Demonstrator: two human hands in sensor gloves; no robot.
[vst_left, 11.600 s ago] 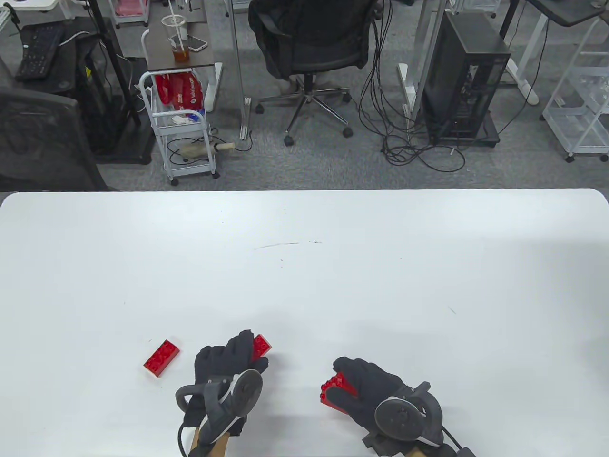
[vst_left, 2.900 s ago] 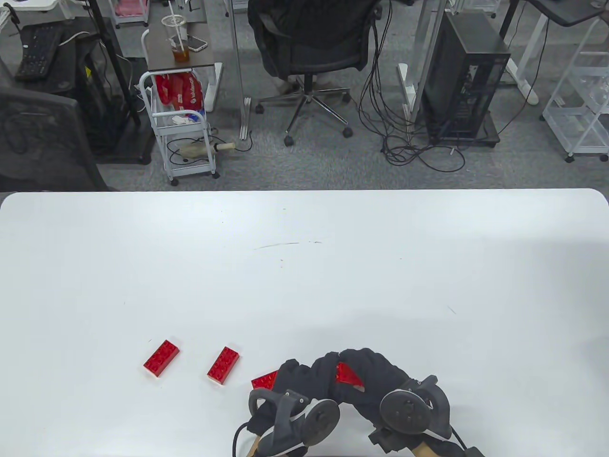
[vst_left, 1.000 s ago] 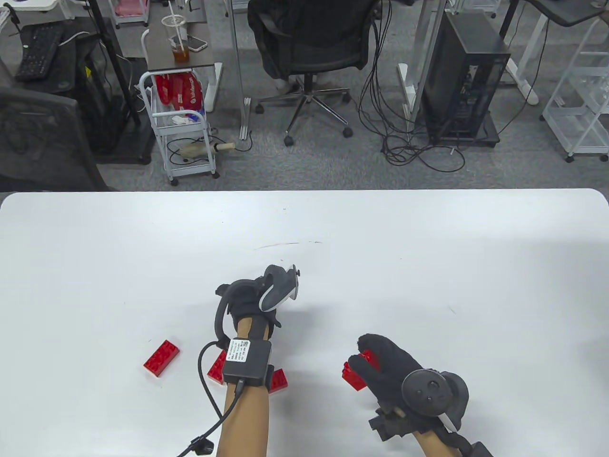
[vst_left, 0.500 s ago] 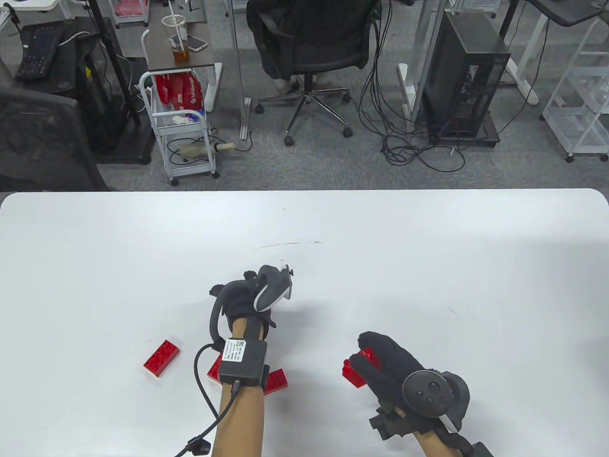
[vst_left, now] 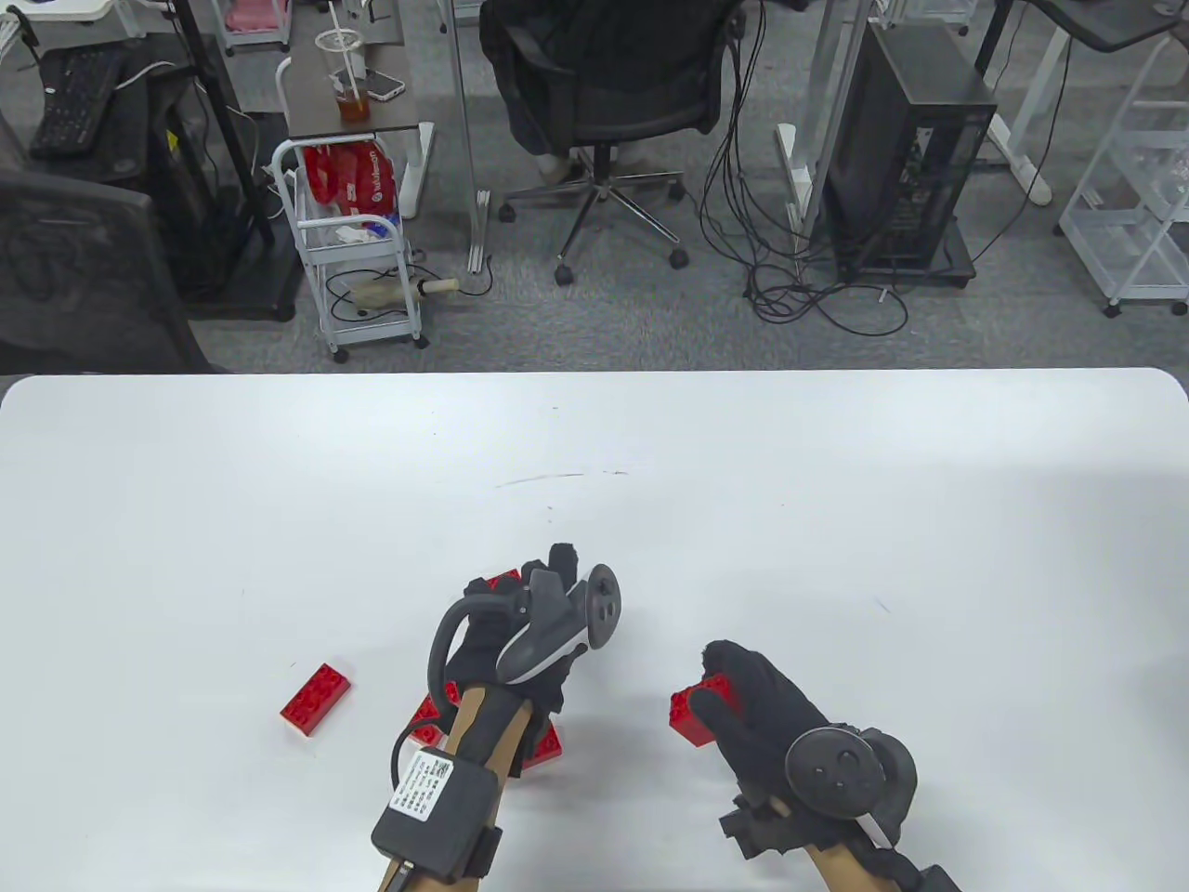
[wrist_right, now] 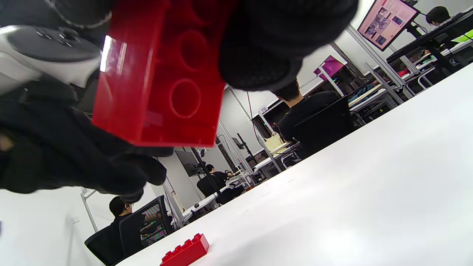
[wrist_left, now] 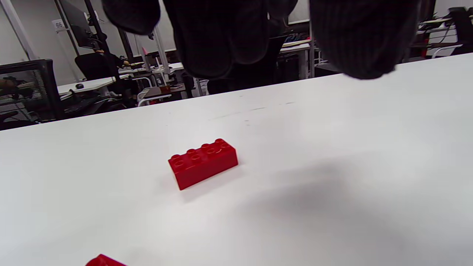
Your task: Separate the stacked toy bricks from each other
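On the white table [vst_left: 836,483], the right hand [vst_left: 771,715] in its black sensor glove sits in the lower right of the table view and grips a red plastic studded toy brick [vst_left: 699,712] between thumb and fingers. In the right wrist view this held brick [wrist_right: 162,77] fills the upper left of the frame, its hollow underside with round sockets facing the camera, raised off the tabletop, with a gloved fingertip [wrist_right: 258,62] pressed on its right side.

The left hand [vst_left: 520,641], also gloved in black with a grey and white tracker [vst_left: 567,623] on its back, is at lower centre of the table view, to the left of the right hand and apart from it. A bit of red [vst_left: 504,581] shows at its fingertips, but whether the hand touches it cannot be told. In the left wrist view the fingers [wrist_left: 221,37] hang from the top edge, spread, with nothing between them.

A loose red brick [vst_left: 316,699] lies flat at the lower left of the table view, well apart from both hands. Two more red bricks [vst_left: 543,743] lie under the left forearm, mostly hidden. The left wrist view shows a single red brick [wrist_left: 203,162] lying studs up at mid-frame.
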